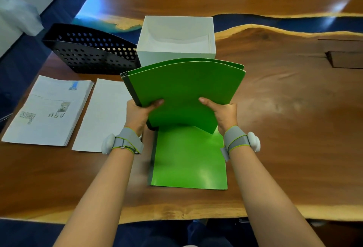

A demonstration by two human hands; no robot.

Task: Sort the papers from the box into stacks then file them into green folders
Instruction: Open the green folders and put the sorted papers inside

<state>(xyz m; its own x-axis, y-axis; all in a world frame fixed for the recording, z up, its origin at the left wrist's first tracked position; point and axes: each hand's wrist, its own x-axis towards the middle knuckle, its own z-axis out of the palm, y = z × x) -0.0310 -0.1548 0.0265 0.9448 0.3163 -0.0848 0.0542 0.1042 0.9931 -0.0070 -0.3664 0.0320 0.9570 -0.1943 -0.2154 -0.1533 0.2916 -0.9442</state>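
At the centre of the wooden table (284, 119), raised off its surface, a bundle of green folders (184, 89) stands tilted with its top leaning away toward twelve o'clock. The left hand (138, 114) grips the bundle's lower edge at about eight o'clock, beside the dark spine, thumb laid flat on the front cover and the other fingers hidden behind. The right hand (224, 114) grips the same lower edge at about four o'clock in like manner, thumb on the front, fingers out of sight behind the covers. The covers bow upward between the two grips, and at the top at least two separate edges show, so more than one folder is in the bundle. Directly below the hands, at six o'clock, a flat green folder (188, 160) lies closed on the table, its lower edge near the table's near rim; the bundle's bottom corner hangs just over its upper part. At twelve o'clock, just behind the bundle, a white box (172, 56) stands open, with papers (182, 42) lying in its bottom. A black perforated file rack (88, 56) sits at ten o'clock, just beside the box's left wall. At nine o'clock lie two paper piles side by side: a printed stack (51, 109) farther out and a plain stack (102, 117) nearer the left hand, its right edge hidden behind that hand and the bundle.
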